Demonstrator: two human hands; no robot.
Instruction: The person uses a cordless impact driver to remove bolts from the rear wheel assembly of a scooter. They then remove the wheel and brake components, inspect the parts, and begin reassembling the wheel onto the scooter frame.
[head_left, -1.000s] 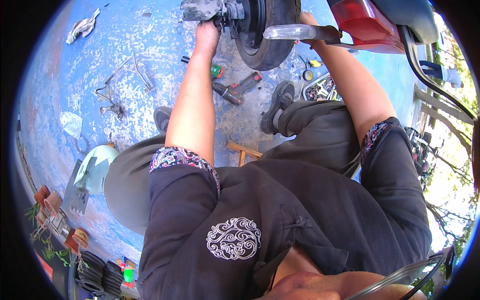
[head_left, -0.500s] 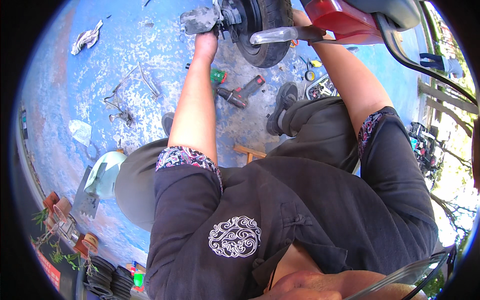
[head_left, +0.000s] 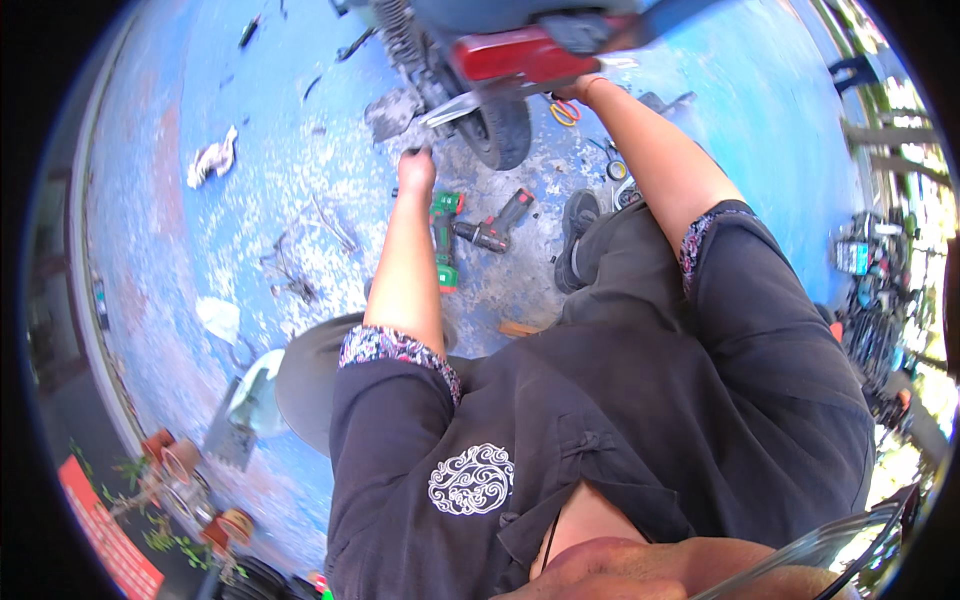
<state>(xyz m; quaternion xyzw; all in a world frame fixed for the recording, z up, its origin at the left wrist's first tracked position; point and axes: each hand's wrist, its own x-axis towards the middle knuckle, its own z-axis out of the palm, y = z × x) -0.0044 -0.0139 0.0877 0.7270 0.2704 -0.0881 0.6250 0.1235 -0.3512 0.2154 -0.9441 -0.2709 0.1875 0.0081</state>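
Observation:
At the top, the rear of a scooter shows a red tail light (head_left: 515,55), a black rear wheel (head_left: 500,133) and a coil spring (head_left: 400,32). My left hand (head_left: 417,172) is closed just below a grey metal part (head_left: 393,114), left of the wheel. Something dark shows at its fingertips, too small to name. My right hand (head_left: 577,88) reaches in beneath the tail light, right of the wheel. Its fingers are mostly hidden, so their grip does not show. A green power tool (head_left: 446,240) and a dark cordless drill (head_left: 495,224) lie below the wheel.
Scissors with orange handles (head_left: 565,112) and a roll of tape (head_left: 616,170) lie right of the wheel. A crumpled rag (head_left: 212,160) and a wire bundle (head_left: 290,280) are on the blue floor. Potted plants (head_left: 185,470) stand lower left. Parked vehicles (head_left: 870,270) line the right.
My left hand has come away from the grey metal part beside the wheel. The scooter's tail and my right hand sit further left; the wheel looks smaller. The whole view has shifted.

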